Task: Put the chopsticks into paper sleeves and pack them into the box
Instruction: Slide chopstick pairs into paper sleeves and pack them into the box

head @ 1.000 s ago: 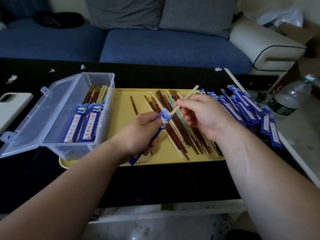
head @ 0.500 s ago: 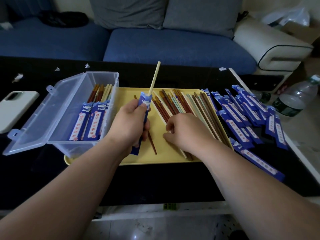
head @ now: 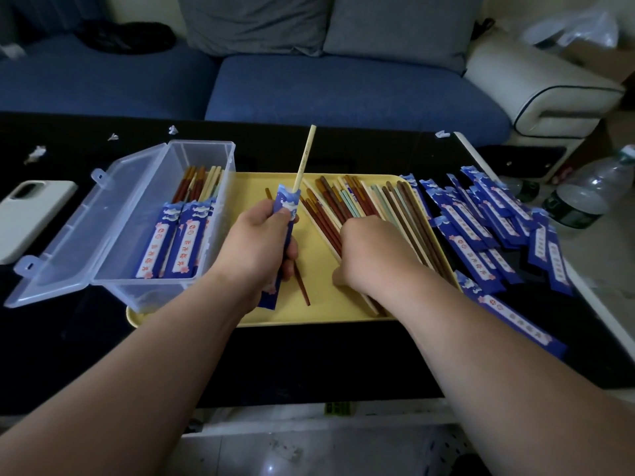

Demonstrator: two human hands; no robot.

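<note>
My left hand grips a blue paper sleeve upright over the yellow tray. A pale chopstick sticks out of the sleeve's top. My right hand lies palm down on the loose chopsticks spread across the tray, its fingertips hidden among them. A single brown chopstick lies apart beside my left hand. The clear plastic box stands at the tray's left end with its lid open, holding sleeved chopsticks.
A heap of empty blue sleeves lies right of the tray on the black table. A white phone rests at far left. Water bottle beyond the table's right edge. A blue sofa stands behind.
One second ago my right hand was feeding the pale chopstick into the sleeve. It has since let go and dropped onto the loose chopsticks, while my left hand raised the sleeve upright.
</note>
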